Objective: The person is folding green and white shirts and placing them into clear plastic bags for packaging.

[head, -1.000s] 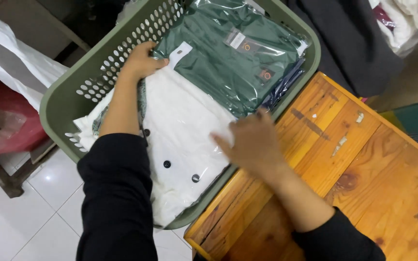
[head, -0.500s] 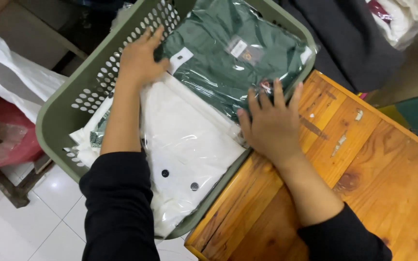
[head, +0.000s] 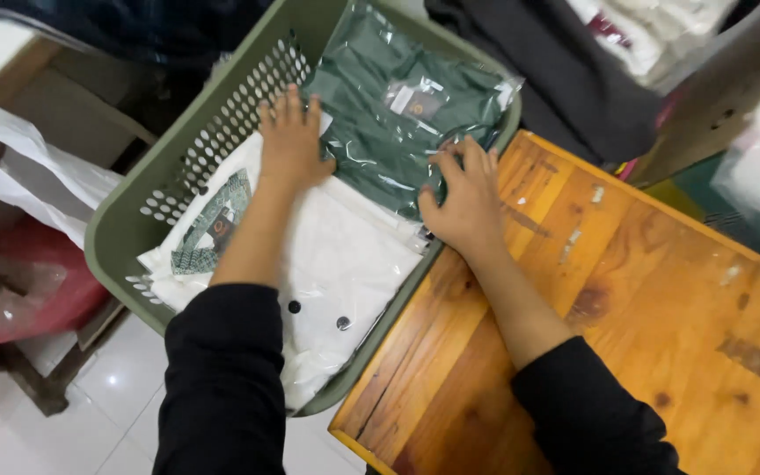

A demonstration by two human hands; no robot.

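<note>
Apparently flat, green bagged garment (head: pixel 389 132) between both hands (head: pixel 292 141), in basket (head: pixel 134 229)

Black long sleeves, bare hands

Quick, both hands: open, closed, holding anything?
Left hand: open, flat on the bagged dark green garment, holding nothing.
Right hand: fingers curled at that bag's near edge; grip cannot be told.

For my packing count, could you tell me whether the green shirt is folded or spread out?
Folded: the green shirt lies flat and compact inside a clear bag in the basket.
</note>
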